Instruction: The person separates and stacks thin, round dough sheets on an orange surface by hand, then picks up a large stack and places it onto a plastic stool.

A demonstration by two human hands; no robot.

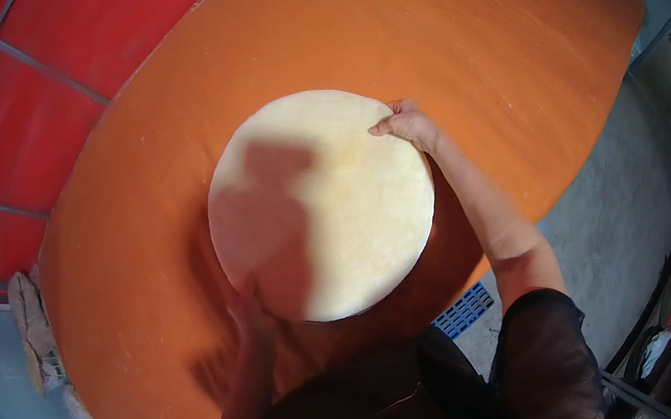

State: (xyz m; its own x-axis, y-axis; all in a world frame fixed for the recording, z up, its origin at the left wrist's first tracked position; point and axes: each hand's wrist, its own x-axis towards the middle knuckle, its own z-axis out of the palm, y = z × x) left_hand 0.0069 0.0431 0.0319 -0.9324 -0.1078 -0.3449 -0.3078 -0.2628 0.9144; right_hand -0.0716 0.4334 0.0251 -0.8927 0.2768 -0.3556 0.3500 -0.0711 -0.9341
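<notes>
A round, cream-coloured pad [367, 221], its material hard to tell, is held between my hands over the orange sheet [174, 136]. My right hand [410, 123] grips its far right rim, thumb on the upper face and fingers around the edge. At the near left rim, my left hand [252, 312] holds on from below, its thumb on the edge; deep shadow hides much of its fingers. A dark shadow of a head and body falls across the pad's left half. Shadow on the sheet beside the rim suggests the pad is raised, though I cannot tell how far.
Red panels [54, 142] in a metal frame line the left side. A blue slatted plastic piece [465, 310] lies on the grey floor [621, 211] at right. Bundled material [34, 322] sits by the sheet's left edge. Cluttered racking [664, 331] stands far right.
</notes>
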